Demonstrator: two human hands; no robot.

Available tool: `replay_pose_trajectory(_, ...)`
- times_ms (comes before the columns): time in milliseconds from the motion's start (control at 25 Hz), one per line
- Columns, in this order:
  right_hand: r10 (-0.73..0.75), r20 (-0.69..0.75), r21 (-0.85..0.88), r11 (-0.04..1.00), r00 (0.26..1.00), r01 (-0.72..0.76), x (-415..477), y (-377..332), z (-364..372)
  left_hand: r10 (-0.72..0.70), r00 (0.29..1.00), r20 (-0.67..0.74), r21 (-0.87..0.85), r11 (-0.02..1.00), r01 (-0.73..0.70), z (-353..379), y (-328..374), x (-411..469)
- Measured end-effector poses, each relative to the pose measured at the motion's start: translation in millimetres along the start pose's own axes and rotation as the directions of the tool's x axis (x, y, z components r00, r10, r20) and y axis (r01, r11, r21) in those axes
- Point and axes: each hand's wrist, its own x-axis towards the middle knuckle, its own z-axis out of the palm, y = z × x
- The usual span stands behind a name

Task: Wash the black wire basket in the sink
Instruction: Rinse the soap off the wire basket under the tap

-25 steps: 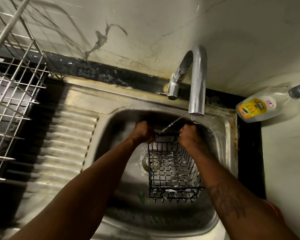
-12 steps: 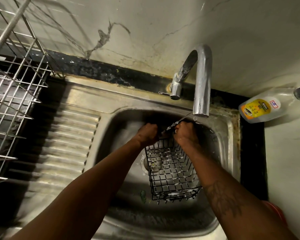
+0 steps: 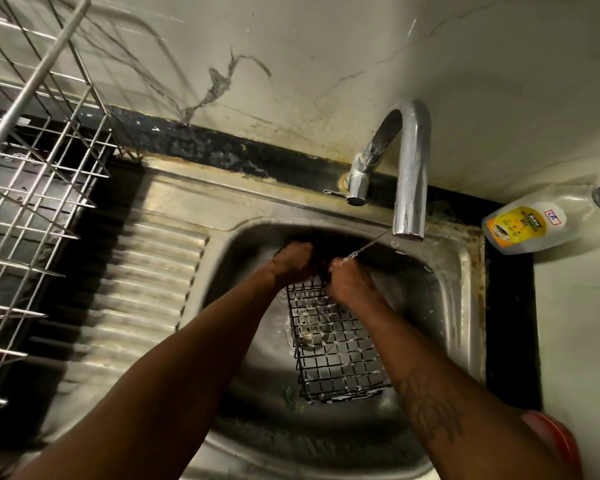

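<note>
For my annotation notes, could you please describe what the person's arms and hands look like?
Both arms are bare: no sleeves, gloves, watch or bracelet show. The right forearm bears a dark branching tattoo; the left forearm is unmarked. Neither the left hand nor the right hand shows a ring, though fingers are mostly hidden.

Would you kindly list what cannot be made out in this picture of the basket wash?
Head view only.
- Far rim of the black wire basket: covered by the left hand and right hand, in shadow.
- Cap of the gel bottle: cut by the right edge.
- Red object, bottom right: cut by the corner, unidentifiable.
</note>
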Motion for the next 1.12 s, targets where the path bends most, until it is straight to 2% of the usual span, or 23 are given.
replay_pose_trajectory(120,0.077,0.020,0.041,0.996,0.997,-0.078,4.8,-12.0,8.0,-0.022,1.000,-0.006,0.052,0.998,0.022,2.1,-1.5,-3.4)
replay_pose_trajectory(280,-0.150,0.183,0.179,0.977,0.972,0.117,-9.7,-14.2,30.4,-0.015,1.000,-0.002,0.071,0.997,0.015,-0.3,-8.7,-8.3)
replay_pose_trajectory(360,-0.079,0.098,0.220,0.974,0.992,0.056,-8.3,-8.5,29.6,0.025,1.000,-0.006,0.075,0.997,-0.025,-0.4,-7.0,-11.9)
replay_pose_trajectory(440,0.056,-0.070,0.246,0.969,0.996,-0.037,-4.2,-1.5,25.5,0.020,1.000,-0.007,0.085,0.996,-0.020,-0.1,-2.6,-15.3)
replay_pose_trajectory(520,0.147,-0.158,0.204,0.972,0.976,-0.113,-6.2,-4.4,19.8,0.012,1.000,-0.006,0.119,0.993,-0.012,1.0,3.4,-18.9)
replay_pose_trajectory(560,0.138,-0.180,0.167,0.980,0.974,-0.108,-5.3,-6.2,19.7,0.013,1.000,-0.009,0.139,0.990,-0.012,1.6,5.3,-19.7)
replay_pose_trajectory(680,-0.145,-0.079,-0.097,0.986,0.986,0.137,-10.3,-20.1,7.7,0.020,1.000,-0.006,0.164,0.986,-0.019,-1.7,6.8,-22.8)
replay_pose_trajectory(720,-0.218,-0.057,-0.109,0.971,0.974,0.211,-7.6,-16.9,4.1,0.004,1.000,-0.010,0.171,0.985,-0.002,-2.0,3.2,-24.9)
replay_pose_trajectory(800,-0.252,-0.084,-0.026,0.968,0.964,0.251,4.3,-7.6,-4.0,-0.040,0.999,-0.016,0.195,0.980,0.043,-4.6,-2.2,-29.5)
replay_pose_trajectory(880,-0.159,-0.138,0.145,0.973,0.978,0.179,7.9,-3.2,-9.2,-0.074,0.997,0.012,0.203,0.977,0.071,-6.4,-6.5,-33.0)
replay_pose_trajectory(960,-0.048,-0.131,0.283,0.955,0.990,0.084,3.7,0.2,-3.3,-0.074,0.996,0.054,0.234,0.970,0.060,-8.2,-8.6,-38.9)
replay_pose_trajectory(1080,0.129,-0.170,0.138,0.985,0.977,-0.106,-7.4,8.5,3.8,-0.046,0.992,0.114,0.217,0.976,0.020,-11.5,-9.7,-45.9)
replay_pose_trajectory(1120,0.144,-0.166,0.118,0.985,0.976,-0.125,-9.7,9.8,6.8,-0.045,0.991,0.126,0.187,0.982,0.021,-10.7,-7.6,-47.7)
